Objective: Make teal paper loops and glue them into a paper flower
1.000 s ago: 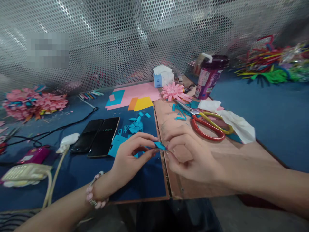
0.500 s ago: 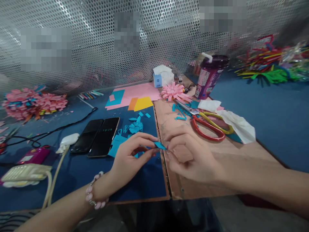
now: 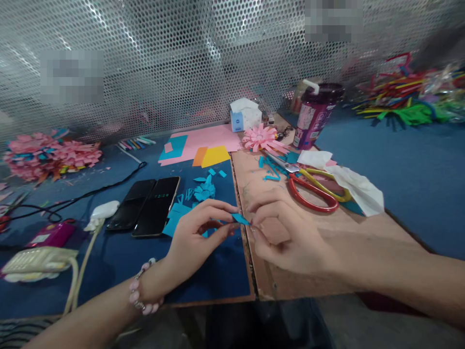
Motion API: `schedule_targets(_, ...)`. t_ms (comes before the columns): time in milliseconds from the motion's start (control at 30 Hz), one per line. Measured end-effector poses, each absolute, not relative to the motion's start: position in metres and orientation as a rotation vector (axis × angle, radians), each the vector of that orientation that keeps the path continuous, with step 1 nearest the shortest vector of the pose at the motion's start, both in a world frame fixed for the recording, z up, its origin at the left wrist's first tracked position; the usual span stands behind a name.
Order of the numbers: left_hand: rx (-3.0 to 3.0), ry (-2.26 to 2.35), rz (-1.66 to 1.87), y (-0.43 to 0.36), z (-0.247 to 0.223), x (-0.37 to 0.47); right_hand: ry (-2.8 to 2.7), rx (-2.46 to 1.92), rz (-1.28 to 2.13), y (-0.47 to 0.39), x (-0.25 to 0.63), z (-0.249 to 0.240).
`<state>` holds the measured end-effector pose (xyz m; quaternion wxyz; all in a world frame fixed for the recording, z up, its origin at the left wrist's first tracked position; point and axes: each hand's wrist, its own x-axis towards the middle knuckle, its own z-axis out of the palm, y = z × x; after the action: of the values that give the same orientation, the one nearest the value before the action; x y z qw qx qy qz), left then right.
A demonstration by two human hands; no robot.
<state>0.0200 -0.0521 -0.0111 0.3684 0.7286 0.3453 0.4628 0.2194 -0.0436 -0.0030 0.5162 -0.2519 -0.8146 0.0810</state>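
Note:
Between my two hands is a small pointed piece of blue paper (image 3: pixel 240 219). My left hand (image 3: pixel 203 228), closed in a pinch, grips its left end. The fingertips of my right hand (image 3: pixel 286 235) pinch its right tip. Just behind my left hand lies a blue paper flower (image 3: pixel 205 189) with small blue scraps around it. A larger sheet of blue paper (image 3: pixel 176 218) is partly hidden by my left hand. Scissors (image 3: pixel 308 186) with red and yellow handles rest beyond my right hand, near a pink paper flower (image 3: pixel 261 138).
Two phones (image 3: pixel 156 206) lie left of my hands, by a white charger (image 3: pixel 104 209), cables and a power strip (image 3: pixel 39 261). Coloured paper sheets (image 3: pixel 214 137), a tissue box (image 3: pixel 246 116) and a purple cup (image 3: pixel 317 116) stand toward the perforated metal screen (image 3: pixel 152 63). Crumpled tissue (image 3: pixel 358 189) lies right.

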Motion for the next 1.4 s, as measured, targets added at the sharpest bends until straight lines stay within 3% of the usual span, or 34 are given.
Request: schedule_targets(1400, 1.981, 0.947, 1.150, -0.0523, -0.0125, 0.0191, -1.955, -0.595, 0.231, -0.0439, 0.2192, -0.0037)
